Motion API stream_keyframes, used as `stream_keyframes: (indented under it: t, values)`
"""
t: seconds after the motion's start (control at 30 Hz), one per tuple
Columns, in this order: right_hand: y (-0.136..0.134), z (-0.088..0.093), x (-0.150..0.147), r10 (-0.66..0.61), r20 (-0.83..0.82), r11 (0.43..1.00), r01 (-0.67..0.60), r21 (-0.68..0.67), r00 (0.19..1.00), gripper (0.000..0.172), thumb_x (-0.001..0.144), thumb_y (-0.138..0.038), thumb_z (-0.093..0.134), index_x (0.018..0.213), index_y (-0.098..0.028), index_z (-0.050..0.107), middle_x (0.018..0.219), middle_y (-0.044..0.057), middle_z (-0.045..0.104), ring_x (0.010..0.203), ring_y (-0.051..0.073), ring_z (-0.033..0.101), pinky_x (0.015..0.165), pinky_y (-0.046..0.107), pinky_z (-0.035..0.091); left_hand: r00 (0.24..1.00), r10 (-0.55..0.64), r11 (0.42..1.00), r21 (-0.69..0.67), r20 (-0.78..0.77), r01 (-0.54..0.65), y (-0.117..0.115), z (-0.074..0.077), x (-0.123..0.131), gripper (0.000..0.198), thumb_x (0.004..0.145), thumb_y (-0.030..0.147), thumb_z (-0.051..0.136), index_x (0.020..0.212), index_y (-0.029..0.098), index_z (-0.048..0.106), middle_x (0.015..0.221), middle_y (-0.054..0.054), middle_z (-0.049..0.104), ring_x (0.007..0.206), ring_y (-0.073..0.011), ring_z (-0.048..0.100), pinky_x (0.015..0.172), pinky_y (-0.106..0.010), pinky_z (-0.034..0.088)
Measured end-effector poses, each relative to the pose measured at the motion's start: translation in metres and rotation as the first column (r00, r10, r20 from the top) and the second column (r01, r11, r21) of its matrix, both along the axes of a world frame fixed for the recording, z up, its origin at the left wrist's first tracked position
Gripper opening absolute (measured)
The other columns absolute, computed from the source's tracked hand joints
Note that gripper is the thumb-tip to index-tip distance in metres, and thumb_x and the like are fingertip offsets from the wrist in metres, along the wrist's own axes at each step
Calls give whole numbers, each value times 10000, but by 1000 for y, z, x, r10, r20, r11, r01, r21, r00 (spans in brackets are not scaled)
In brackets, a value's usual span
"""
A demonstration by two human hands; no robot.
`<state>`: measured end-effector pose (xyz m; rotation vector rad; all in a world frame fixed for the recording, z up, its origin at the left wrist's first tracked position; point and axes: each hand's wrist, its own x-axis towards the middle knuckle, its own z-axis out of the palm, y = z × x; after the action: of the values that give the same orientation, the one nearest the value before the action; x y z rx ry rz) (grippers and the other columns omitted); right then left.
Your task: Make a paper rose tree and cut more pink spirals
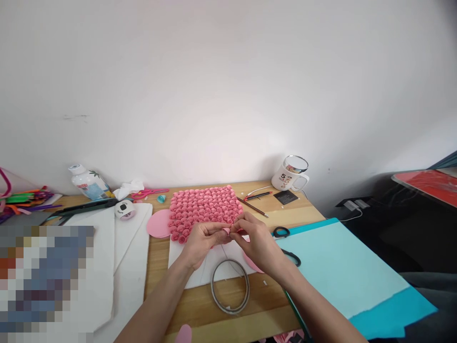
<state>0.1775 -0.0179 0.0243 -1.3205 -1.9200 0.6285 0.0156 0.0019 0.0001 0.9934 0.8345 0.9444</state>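
My left hand [200, 243] and my right hand [257, 243] meet over a white sheet [214, 267] on the wooden desk [264, 305]. Both pinch a small pink rolled paper piece [226, 231] between their fingertips. Just behind them lies a square patch of several pink paper roses [203, 207] on the sheet. A pink paper disc [159, 223] rests left of the patch. Another pink disc [252, 263] shows partly under my right wrist.
A grey ring [230, 290] lies near the desk's front. Black-handled scissors [285, 243] sit on turquoise paper [342, 271] at right. A white mug [291, 174], pencils [255, 202], a bottle [87, 183], pink scissors [148, 193] and white foam sheets [124, 257] line the back and left.
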Motion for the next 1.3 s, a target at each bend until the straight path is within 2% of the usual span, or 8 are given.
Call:
stream_keyframes:
  t: [0.13, 0.3, 0.57, 0.7, 0.83, 0.93, 1.03, 1.3]
  values:
    - [4, -3, -9, -91, -120, 996, 91, -5, 989, 137, 742, -66, 565, 653, -166, 594, 738, 48, 571, 678, 176, 578, 637, 322, 527, 997, 76, 996, 52, -29, -75, 1, 1, -1, 327, 632, 343, 792, 870, 128, 730, 833, -86, 741, 793, -226, 690, 793, -362, 546]
    - [14, -8, -14, -187, -347, 977, 136, -167, 919, 121, 704, -165, 653, 718, -186, 534, 698, 14, 600, 637, 164, 600, 607, 308, 529, 976, 171, 976, 157, -133, -150, 3, 2, -3, 314, 669, 360, 754, 893, 140, 733, 854, -82, 742, 812, -229, 686, 760, -339, 556]
    - [31, -22, -8, -177, -644, 929, -89, -359, 744, 402, 602, -280, 786, 901, -183, 536, 838, 39, 664, 762, 180, 658, 714, 326, 534, 938, 258, 915, 370, -232, -160, 4, 4, -4, 193, 756, 302, 669, 888, 180, 739, 925, -65, 731, 872, -213, 671, 802, -306, 536]
    - [30, -26, -11, -211, -735, 885, -193, -423, 644, 480, 606, -302, 795, 981, -185, 520, 775, 15, 681, 661, 160, 657, 652, 311, 525, 903, 316, 867, 474, -292, -150, 5, 4, -4, 146, 771, 274, 643, 833, 192, 746, 907, -54, 707, 830, -189, 655, 753, -273, 534]
    - [26, -27, -13, -223, -761, 878, -213, -428, 609, 475, 610, -318, 798, 963, -168, 518, 592, -36, 651, 517, 121, 599, 559, 261, 481, 903, 288, 876, 468, -319, -114, 5, 1, -4, 162, 780, 282, 627, 851, 195, 743, 862, -49, 688, 748, -173, 642, 649, -256, 533]
    - [25, -26, -11, -199, -761, 884, -221, -411, 618, 456, 600, -317, 804, 932, -164, 531, 532, -55, 619, 498, 114, 576, 548, 252, 473, 917, 264, 882, 459, -298, -105, 4, 1, -3, 165, 783, 261, 617, 878, 201, 739, 915, -56, 697, 827, -190, 647, 710, -277, 534]
    - [24, -26, -9, -161, -768, 890, -244, -384, 619, 415, 614, -322, 799, 902, -175, 539, 591, -43, 632, 525, 111, 577, 566, 256, 483, 925, 276, 867, 484, -261, -122, 4, 2, -3, 126, 769, 234, 629, 825, 202, 737, 939, -58, 699, 924, -201, 630, 806, -294, 512]
    - [24, -27, -4, -73, -762, 865, -340, -370, 644, 299, 697, -394, 743, 809, -177, 569, 677, -7, 649, 591, 130, 626, 625, 284, 514, 961, 198, 935, 331, -191, -127, 4, 4, -5, 126, 743, 265, 663, 809, 175, 722, 838, -41, 683, 745, -161, 626, 646, -239, 514]
